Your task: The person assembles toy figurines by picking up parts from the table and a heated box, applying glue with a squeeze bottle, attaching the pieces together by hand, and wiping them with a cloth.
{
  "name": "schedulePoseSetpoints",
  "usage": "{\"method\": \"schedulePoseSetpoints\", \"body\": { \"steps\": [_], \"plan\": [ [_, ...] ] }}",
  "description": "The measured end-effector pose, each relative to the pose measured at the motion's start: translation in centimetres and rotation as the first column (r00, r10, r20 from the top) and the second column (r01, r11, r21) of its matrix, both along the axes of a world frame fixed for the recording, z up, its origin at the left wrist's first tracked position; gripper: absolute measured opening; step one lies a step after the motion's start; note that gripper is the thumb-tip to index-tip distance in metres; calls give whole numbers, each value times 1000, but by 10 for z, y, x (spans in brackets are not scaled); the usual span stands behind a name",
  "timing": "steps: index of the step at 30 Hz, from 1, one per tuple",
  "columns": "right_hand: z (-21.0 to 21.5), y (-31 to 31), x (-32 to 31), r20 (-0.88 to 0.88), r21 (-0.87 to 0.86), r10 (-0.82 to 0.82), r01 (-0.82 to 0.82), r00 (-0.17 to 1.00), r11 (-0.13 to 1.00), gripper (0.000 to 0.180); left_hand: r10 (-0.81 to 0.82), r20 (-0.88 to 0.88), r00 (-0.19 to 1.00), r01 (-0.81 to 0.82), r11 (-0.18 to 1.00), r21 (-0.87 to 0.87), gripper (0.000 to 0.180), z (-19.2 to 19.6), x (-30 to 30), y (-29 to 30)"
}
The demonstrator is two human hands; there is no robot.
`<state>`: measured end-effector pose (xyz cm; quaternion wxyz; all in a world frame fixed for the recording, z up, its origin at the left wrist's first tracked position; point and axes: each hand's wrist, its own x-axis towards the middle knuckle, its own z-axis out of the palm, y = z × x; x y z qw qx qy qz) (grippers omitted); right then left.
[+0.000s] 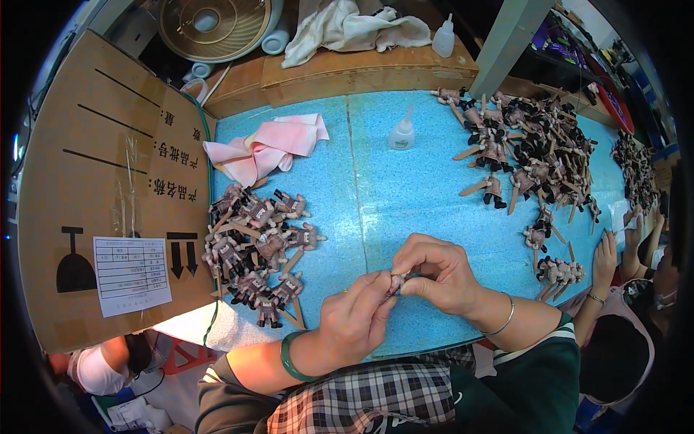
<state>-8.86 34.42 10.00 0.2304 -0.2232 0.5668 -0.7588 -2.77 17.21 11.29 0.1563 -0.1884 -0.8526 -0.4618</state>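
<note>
My left hand (354, 315) and my right hand (437, 275) meet over the near middle of the blue table, both with fingers pinched. Between their fingertips is a small brownish-pink figurine part (395, 284), mostly covered by the fingers. Left of my hands lies a heap of small figurines (269, 246) with brown and grey bodies, dark boots and flat brown blade-like pieces. A larger heap of similar figurines (535, 145) spreads over the right side. Closer to my right forearm, a few more figurines (560, 272) lie in a small cluster.
A large cardboard box (108, 195) stands along the left edge. Beyond the left heap lies a pink-and-white cloth (271, 148). A squeeze bottle with a nozzle (402, 134) stands at the far middle; another bottle (443, 37) is on the wooden ledge. Co-workers sit at right, one hand (604, 257) on the table.
</note>
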Motion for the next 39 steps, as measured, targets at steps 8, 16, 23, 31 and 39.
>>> {"method": "schedulePoseSetpoints", "body": {
  "steps": [8, 16, 23, 31, 39],
  "plan": [
    [-1, 0, 1, 28, -22, 10, -9, 1000, 1000, 17, 17, -1, 1000, -17, 1000, -7, 28, 1, 1, 1],
    [-1, -1, 1, 23, -9, 4, -4, 1000, 1000, 17, 20, -7, 1000, -20, 1000, 1, 27, -1, 1, 1],
    [0, -2, 0, 72, -35, 6, -3, 997, 999, 15, 25, 17, 1000, -26, 1000, 10, 27, 0, -1, 1],
    [-3, -3, -3, 138, -30, 7, -3, 990, 1000, 14, 17, 107, 994, -23, 998, 55, 29, 1, -3, 1],
    [1, -5, -3, 208, 61, -58, 46, 976, 997, 20, -67, 352, 934, -24, 968, 251, 18, 0, -6, -1]
  ]
}}
